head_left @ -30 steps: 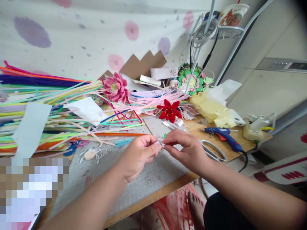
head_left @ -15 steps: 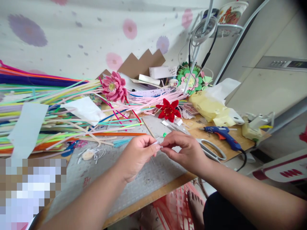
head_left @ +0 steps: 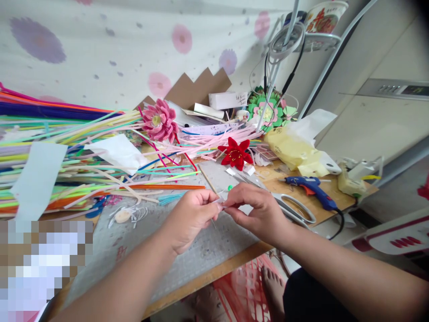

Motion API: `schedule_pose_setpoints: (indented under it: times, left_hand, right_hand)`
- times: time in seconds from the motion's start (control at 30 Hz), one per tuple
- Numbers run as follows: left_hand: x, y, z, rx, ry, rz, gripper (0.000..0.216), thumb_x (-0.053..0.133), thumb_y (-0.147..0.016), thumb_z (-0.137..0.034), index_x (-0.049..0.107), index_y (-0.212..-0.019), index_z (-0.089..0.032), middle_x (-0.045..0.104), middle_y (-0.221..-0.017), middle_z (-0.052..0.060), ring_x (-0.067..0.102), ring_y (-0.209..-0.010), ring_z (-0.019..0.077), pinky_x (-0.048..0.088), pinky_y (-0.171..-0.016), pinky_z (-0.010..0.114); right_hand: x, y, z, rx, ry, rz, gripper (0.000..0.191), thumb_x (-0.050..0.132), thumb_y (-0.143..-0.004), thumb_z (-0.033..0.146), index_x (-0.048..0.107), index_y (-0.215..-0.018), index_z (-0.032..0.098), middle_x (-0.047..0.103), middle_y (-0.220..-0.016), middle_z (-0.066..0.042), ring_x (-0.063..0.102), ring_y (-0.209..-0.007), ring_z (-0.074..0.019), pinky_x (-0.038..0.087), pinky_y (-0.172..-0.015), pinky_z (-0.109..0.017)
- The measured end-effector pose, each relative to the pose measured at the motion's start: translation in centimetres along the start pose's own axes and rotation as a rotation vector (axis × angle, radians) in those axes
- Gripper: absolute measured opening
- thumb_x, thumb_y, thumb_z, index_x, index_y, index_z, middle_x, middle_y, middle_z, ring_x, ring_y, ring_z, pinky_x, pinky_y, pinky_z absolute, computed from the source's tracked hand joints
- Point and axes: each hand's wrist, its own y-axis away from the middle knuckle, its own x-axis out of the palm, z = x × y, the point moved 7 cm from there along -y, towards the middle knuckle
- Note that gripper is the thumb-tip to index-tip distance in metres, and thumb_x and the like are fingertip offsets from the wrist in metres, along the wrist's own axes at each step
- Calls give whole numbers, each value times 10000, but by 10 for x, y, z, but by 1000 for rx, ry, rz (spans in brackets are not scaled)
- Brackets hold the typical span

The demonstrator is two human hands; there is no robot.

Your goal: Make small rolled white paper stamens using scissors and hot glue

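My left hand [head_left: 197, 212] is closed in a pinch on a small white piece [head_left: 218, 201], mostly covered by the fingers. From the other side, the fingertips of my right hand [head_left: 253, 205] pinch at the same spot, and I cannot make out how much of the piece they grip. Both hands are over a grey cutting mat [head_left: 140, 255]. A thin stick [head_left: 208, 179] lies just beyond my left hand, near a small green bead [head_left: 230, 188]. Large scissors [head_left: 295, 210] rest beside my right wrist. Farther back is a red fuzzy flower [head_left: 235, 154].
Bundles of coloured pipe cleaners [head_left: 67, 170] cover the left side, with a pink flower [head_left: 159, 120] at their ends. On the right lie a blue glue gun [head_left: 310, 188] and a yellow plastic bag [head_left: 291, 150]. A coil of white string [head_left: 124, 216] sits on the mat.
Both hands stay at nearly the same place, fingertips together. The fingers of my right hand have shifted very slightly to the left.
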Motion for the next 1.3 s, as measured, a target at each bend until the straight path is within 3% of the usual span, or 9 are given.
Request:
schedule_pose_setpoints:
  times: [0.37,0.67,0.77,0.83,0.93,1.0,1.1,1.3]
  left_hand:
    - [11,1,7,-178,207,123,249,722,-656,-227,493,-616,-139,456,-526,-51,266,-436,12,121,-410,169]
    - [13,3,8,-172,258,213,229,713,-698,-230,511,-657,-128,467,-533,-53,261,-419,2,125,-398,157]
    - [11,1,6,-126,201,175,233,700,-710,-238,504,-642,-131,459,-533,-54,255,-437,13,135,-403,165]
    - [7,0,3,-80,136,121,228,690,-711,-244,502,-641,-136,447,-535,-58,262,-452,23,148,-408,173]
    - [3,-1,0,-19,12,35,203,669,-705,-255,507,-651,-145,431,-539,-64,278,-461,35,172,-415,194]
    - [1,-2,0,14,-72,0,195,649,-709,-270,505,-650,-152,421,-539,-65,281,-462,43,180,-421,210]
    - [-1,-3,-1,56,-160,-24,198,620,-724,-305,507,-654,-158,402,-542,-68,275,-469,52,189,-431,223]
    - [-1,-2,-5,94,-225,-49,192,604,-718,-298,503,-629,-161,385,-525,-75,293,-469,53,211,-444,221]
  right_hand:
    - [-2,8,14,-303,148,99,143,559,-826,58,657,-883,147,620,-797,-77,610,-705,-131,510,-620,-234]
    - [-8,14,23,-445,216,122,180,512,-865,75,652,-957,140,650,-854,-111,625,-747,-157,511,-631,-268]
    - [-14,9,15,-255,71,76,142,546,-837,82,650,-913,141,650,-858,-104,630,-795,-164,524,-691,-283]
    - [-16,6,1,5,-57,47,77,561,-842,155,637,-830,150,638,-795,-76,618,-755,-159,516,-683,-292]
    - [-4,9,-21,433,-283,101,181,549,-844,297,585,-733,158,589,-674,-27,568,-623,-135,481,-598,-277]
    - [7,13,-27,607,-390,143,217,552,-815,347,558,-706,159,565,-632,-11,536,-574,-121,461,-571,-268]
    - [15,14,-29,691,-396,151,232,566,-774,368,544,-666,164,550,-594,-3,509,-543,-116,437,-551,-262]
    - [18,10,-29,650,-225,174,163,554,-771,297,548,-663,175,554,-573,5,491,-534,-112,391,-506,-229]
